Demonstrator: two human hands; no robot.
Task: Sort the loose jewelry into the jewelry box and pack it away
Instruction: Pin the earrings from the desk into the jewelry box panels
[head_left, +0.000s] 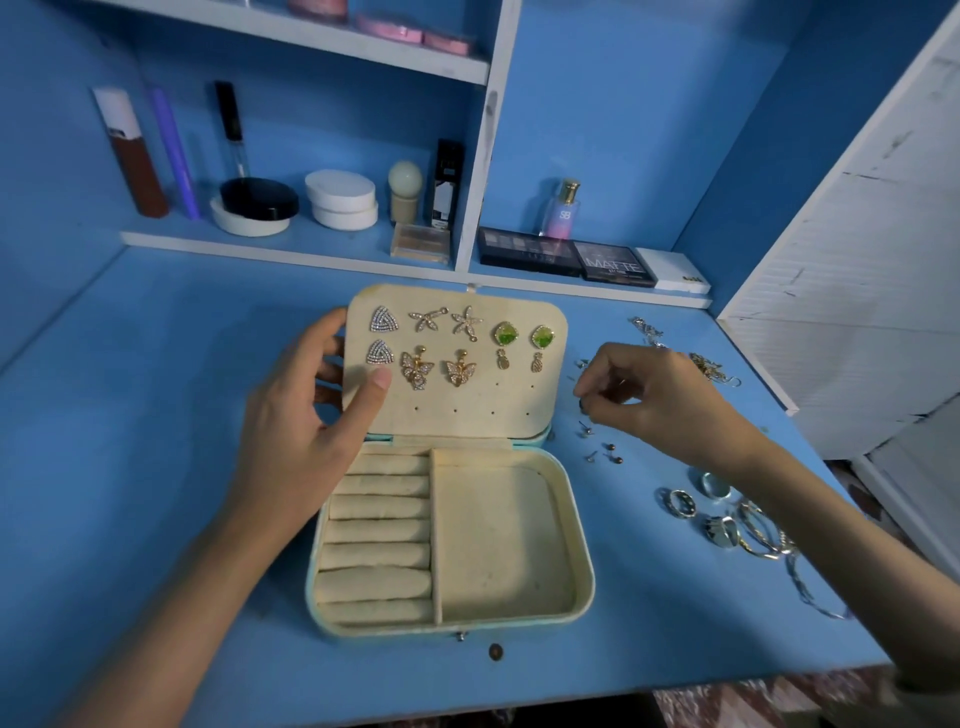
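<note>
On the blue desk the jewelry box (452, 540) lies open, its lid (457, 400) propped up by the left hand (301, 431), fingers spread along the lid's left edge. The right hand (649, 395) pinches narrow over the small studs (597, 441) just beside the box; whether it holds one I cannot tell. These look light, tiny and slippery, probably best taken by the head, post pointing outward. Rings (717, 519) wait nearby.

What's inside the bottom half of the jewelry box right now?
The jewelry box base shows only bare ring rolls and an empty open compartment; the left hand covers the rolls' upper left corner.
</note>
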